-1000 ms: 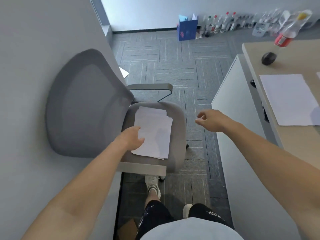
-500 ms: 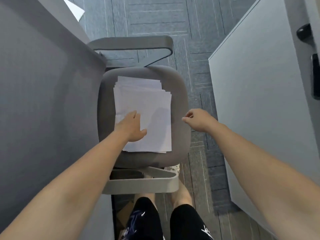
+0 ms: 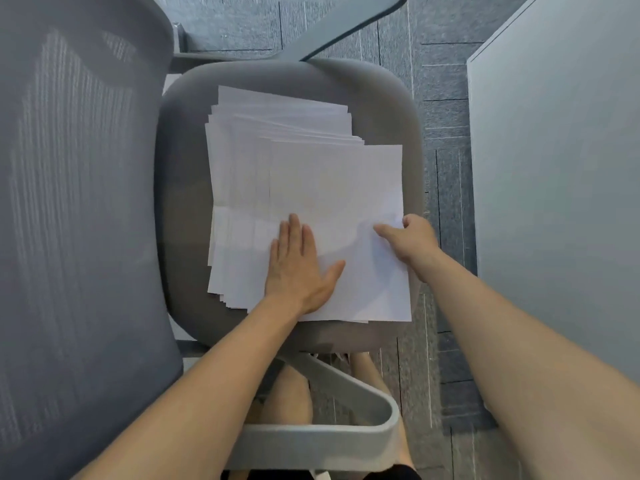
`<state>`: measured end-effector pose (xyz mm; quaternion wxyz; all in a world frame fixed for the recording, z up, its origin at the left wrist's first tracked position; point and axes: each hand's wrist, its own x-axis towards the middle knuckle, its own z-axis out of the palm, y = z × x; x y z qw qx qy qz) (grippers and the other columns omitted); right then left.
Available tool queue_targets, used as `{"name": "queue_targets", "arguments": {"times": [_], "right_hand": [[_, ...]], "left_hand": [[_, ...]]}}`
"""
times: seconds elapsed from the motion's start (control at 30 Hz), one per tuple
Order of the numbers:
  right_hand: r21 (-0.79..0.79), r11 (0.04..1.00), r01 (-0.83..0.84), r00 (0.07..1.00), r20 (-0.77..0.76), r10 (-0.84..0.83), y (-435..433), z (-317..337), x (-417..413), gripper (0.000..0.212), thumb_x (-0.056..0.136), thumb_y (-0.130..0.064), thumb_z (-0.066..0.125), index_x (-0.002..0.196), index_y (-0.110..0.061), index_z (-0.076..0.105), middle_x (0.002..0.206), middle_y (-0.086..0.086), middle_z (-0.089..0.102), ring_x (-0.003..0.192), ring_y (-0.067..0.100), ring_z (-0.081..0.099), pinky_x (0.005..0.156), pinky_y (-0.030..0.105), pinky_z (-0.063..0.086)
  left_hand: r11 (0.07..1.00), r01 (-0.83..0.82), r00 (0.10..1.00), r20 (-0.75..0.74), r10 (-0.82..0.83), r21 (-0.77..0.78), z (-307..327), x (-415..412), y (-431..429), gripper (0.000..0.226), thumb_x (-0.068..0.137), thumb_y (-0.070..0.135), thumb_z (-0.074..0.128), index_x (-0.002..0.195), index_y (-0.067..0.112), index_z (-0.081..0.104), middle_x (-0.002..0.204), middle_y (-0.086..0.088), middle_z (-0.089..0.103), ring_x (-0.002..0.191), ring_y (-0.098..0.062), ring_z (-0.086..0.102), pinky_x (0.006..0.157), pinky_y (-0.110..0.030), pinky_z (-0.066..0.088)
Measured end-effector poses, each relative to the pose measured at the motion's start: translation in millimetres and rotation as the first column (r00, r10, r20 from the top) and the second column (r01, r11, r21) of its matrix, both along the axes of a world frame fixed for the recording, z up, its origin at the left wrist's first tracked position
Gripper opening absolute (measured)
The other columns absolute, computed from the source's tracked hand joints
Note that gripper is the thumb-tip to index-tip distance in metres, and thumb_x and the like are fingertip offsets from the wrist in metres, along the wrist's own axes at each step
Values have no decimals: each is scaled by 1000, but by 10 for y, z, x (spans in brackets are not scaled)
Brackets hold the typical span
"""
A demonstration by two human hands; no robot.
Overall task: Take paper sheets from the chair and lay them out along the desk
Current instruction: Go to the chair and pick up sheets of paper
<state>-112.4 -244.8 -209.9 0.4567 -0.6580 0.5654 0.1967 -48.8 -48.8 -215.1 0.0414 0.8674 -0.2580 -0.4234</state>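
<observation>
A loose stack of white paper sheets point(image 3: 304, 181) lies on the seat of a grey office chair point(image 3: 180, 188). The top sheet sits shifted to the right of the pile. My left hand point(image 3: 298, 268) lies flat on the stack, fingers straight and thumb spread, pressing it down. My right hand point(image 3: 408, 240) is at the top sheet's right edge, with the thumb on top of the paper and the fingers curled at the edge, pinching it.
The chair's mesh backrest point(image 3: 76, 220) fills the left side. One grey armrest point(image 3: 329, 441) is near me, another point(image 3: 329, 26) at the far side. The white desk side panel point(image 3: 561, 174) stands at the right over grey carpet tiles. My legs show below.
My head has dropped closer over the chair. My right hand moved left from mid-air onto the top sheet's right edge. My left hand flattened on the stack, and the top sheet shifted right.
</observation>
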Motion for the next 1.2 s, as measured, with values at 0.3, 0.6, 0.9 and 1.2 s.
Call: {"name": "queue_targets", "arguments": {"times": [0.3,0.6,0.9,1.2], "right_hand": [[134,940,314,946,47,-322,-104,108,-107,22,84,-13,72,103,-2,69,92,10,72,80,26,68,74,35,55],[-25,946,325,942,102,-321,-116,-19,-47,19,84,-16,73,100,-10,66,94,4,69,82,22,66,74,34,54],[105,961,255,957,116,-267,-85,-25,-35,9,85,-17,73,91,-17,66,91,1,70,84,24,67,79,37,57],[108,964,244,953,156,-258,-290,133,-176,12,87,-9,72,96,-14,66,100,8,70,91,28,68,87,46,57]], "left_hand": [[976,-216,976,10,216,30,14,236,92,95,96,66,30,155,6,-16,161,-8,-29,149,-21,-24,123,-40,-9],[968,-248,967,59,249,-37,31,112,80,95,97,60,35,152,8,-22,161,-6,-29,149,-19,-24,122,-35,-11],[973,-205,978,46,201,103,-15,108,18,96,96,65,29,153,5,-19,159,-8,-32,149,-22,-26,122,-39,-9],[974,-182,983,43,178,134,96,154,-7,94,97,65,28,154,5,-16,162,-8,-26,150,-22,-21,123,-41,-7]]}}
